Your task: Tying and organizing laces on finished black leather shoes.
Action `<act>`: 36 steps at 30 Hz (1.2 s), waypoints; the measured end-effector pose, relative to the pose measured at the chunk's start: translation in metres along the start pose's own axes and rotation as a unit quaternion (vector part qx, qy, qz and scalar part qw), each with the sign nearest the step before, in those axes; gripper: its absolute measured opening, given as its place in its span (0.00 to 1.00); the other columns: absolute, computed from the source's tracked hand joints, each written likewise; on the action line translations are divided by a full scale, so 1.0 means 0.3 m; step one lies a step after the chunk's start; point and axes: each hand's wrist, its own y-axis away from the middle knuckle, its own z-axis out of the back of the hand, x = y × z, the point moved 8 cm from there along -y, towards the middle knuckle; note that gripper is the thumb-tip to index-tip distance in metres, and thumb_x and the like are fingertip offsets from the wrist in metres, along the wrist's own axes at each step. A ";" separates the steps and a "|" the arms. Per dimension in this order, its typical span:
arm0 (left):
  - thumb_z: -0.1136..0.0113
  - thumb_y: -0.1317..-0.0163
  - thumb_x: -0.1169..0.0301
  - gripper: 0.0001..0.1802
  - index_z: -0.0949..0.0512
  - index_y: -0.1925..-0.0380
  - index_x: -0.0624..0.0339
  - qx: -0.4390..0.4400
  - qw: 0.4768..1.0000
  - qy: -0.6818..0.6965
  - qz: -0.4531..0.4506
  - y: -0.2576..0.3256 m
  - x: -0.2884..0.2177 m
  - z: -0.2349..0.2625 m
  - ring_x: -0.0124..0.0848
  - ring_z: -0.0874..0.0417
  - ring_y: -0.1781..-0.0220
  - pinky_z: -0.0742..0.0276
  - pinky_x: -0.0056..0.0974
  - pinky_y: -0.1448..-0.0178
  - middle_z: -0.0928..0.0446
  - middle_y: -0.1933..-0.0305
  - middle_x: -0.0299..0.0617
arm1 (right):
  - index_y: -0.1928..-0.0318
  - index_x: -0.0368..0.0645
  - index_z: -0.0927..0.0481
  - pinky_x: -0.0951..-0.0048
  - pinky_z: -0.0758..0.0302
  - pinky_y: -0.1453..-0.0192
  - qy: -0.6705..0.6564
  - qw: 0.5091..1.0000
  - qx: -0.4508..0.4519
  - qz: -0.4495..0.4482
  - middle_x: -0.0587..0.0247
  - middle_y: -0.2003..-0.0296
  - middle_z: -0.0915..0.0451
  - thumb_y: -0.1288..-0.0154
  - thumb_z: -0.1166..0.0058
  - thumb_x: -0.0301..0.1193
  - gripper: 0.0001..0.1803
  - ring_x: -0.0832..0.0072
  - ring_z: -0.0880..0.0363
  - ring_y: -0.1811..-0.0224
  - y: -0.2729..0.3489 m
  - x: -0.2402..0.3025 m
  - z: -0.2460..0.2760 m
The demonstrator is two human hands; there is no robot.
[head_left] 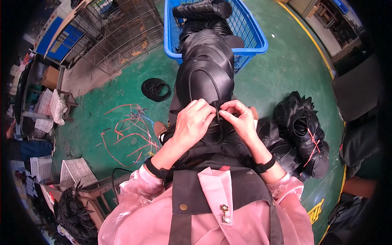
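Pinching with thumb and fingers, the left grip (191,124) and the right grip (241,121) are both holding one narrow black strip (218,117), their tips nearly touching. Two black wristbands (265,164) are circling the wrists. The strip is lying at the near edge of one smooth, rounded black piece (204,79) in front of the person's waist; its long axis is running away from the body, pointing toward one blue basket (250,52). Beyond that piece, more overlapping black pieces (206,47), too crowded for counting, are trailing over the basket's near rim. A green floor (261,77) is spreading underneath, with one loose black ring-shaped piece (149,90) lying to the left and tangled red and blue strands lying nearer. Heaped black bundles (304,134) are sitting at the right, one yellow line (313,36) curving beyond. Farther left, one wire cage (126,36) is standing near the basket, and two white crates (77,173) are resting lower down.
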 end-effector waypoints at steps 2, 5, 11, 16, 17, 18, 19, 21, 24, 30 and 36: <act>0.34 0.52 0.79 0.06 0.22 0.73 0.62 -0.004 1.000 0.000 0.000 -0.002 -0.003 0.000 0.38 0.22 0.67 0.25 0.39 0.64 0.26 0.71 0.41 | 0.64 0.39 0.18 0.82 0.29 0.57 0.013 1.000 0.011 0.021 0.70 0.64 0.22 0.42 0.37 0.25 0.05 0.86 0.27 0.64 -0.005 0.010 0.002; 0.33 0.53 0.77 0.08 0.22 0.71 0.62 0.008 1.000 0.008 0.006 0.004 0.006 -0.004 0.38 0.22 0.65 0.25 0.39 0.62 0.25 0.69 0.41 | 0.63 0.39 0.19 0.82 0.29 0.57 0.025 0.998 0.023 0.049 0.70 0.63 0.22 0.41 0.37 0.25 0.06 0.86 0.27 0.64 -0.003 0.020 -0.001; 0.25 0.61 0.67 0.31 0.26 0.53 0.54 0.042 0.997 -0.070 0.017 0.019 -0.018 0.040 0.48 0.30 0.44 0.25 0.45 0.47 0.33 0.47 0.47 | 0.61 0.41 0.27 0.75 0.23 0.55 -0.128 0.983 -0.118 0.062 0.61 0.62 0.21 0.34 0.45 0.26 0.04 0.76 0.22 0.61 -0.014 0.094 0.153; 0.24 0.59 0.69 0.27 0.28 0.59 0.59 -0.006 0.995 -0.081 0.052 0.105 0.060 0.047 0.43 0.25 0.51 0.20 0.40 0.58 0.31 0.51 0.46 | 0.59 0.42 0.25 0.74 0.26 0.52 -0.314 0.878 -0.306 0.191 0.64 0.61 0.21 0.33 0.48 0.31 0.07 0.75 0.23 0.58 0.010 0.252 0.560; 0.24 0.58 0.69 0.27 0.28 0.59 0.60 -0.007 0.997 -0.048 0.064 0.118 0.077 0.039 0.40 0.23 0.55 0.19 0.37 0.63 0.30 0.52 0.46 | 0.58 0.42 0.25 0.74 0.26 0.55 -0.341 0.860 -0.314 0.212 0.64 0.60 0.22 0.33 0.48 0.31 0.07 0.75 0.23 0.58 0.020 0.288 0.590; 0.25 0.55 0.73 0.25 0.29 0.59 0.62 -0.027 0.998 -0.024 0.044 0.119 0.068 0.048 0.35 0.21 0.59 0.17 0.31 0.67 0.29 0.53 0.46 | 0.58 0.42 0.25 0.74 0.26 0.55 -0.347 0.854 -0.316 0.226 0.64 0.60 0.22 0.33 0.48 0.30 0.07 0.75 0.24 0.59 0.033 0.313 0.590; 0.25 0.55 0.73 0.25 0.29 0.59 0.62 -0.027 0.998 -0.024 0.045 0.125 0.074 0.045 0.35 0.21 0.59 0.17 0.31 0.67 0.29 0.53 0.46 | 0.57 0.41 0.25 0.74 0.26 0.56 -0.353 0.847 -0.317 0.240 0.64 0.60 0.22 0.32 0.49 0.30 0.07 0.75 0.24 0.60 0.046 0.333 0.571; 0.27 0.54 0.76 0.24 0.30 0.59 0.63 -0.070 0.977 0.129 0.152 0.159 0.137 0.045 0.33 0.21 0.56 0.15 0.33 0.60 0.28 0.53 0.45 | 0.56 0.40 0.26 0.73 0.26 0.56 -0.296 0.894 -0.225 0.250 0.64 0.60 0.22 0.33 0.48 0.28 0.08 0.76 0.24 0.61 0.041 0.358 0.476; 0.31 0.49 0.80 0.20 0.29 0.58 0.64 -0.072 0.948 0.219 0.218 0.187 0.163 0.036 0.30 0.22 0.52 0.16 0.33 0.52 0.27 0.53 0.44 | 0.59 0.38 0.23 0.77 0.28 0.59 -0.112 0.954 -0.184 0.211 0.63 0.63 0.22 0.37 0.47 0.20 0.07 0.78 0.25 0.66 0.055 0.329 0.261; 0.39 0.40 0.79 0.08 0.21 0.61 0.68 -0.053 0.901 0.341 0.264 0.255 0.243 0.016 0.28 0.22 0.49 0.21 0.31 0.48 0.24 0.50 0.44 | 0.67 0.43 0.16 0.68 0.27 0.57 0.267 0.918 0.080 0.282 0.66 0.68 0.18 0.51 0.36 0.23 0.08 0.69 0.21 0.63 0.060 0.323 -0.143; 0.39 0.38 0.77 0.07 0.19 0.60 0.66 -0.069 0.813 0.475 0.330 0.281 0.265 -0.007 0.28 0.22 0.48 0.26 0.32 0.43 0.22 0.50 0.44 | 0.68 0.46 0.17 0.67 0.29 0.53 0.397 0.847 0.081 0.345 0.70 0.71 0.19 0.55 0.34 0.25 0.09 0.69 0.23 0.65 0.065 0.292 -0.232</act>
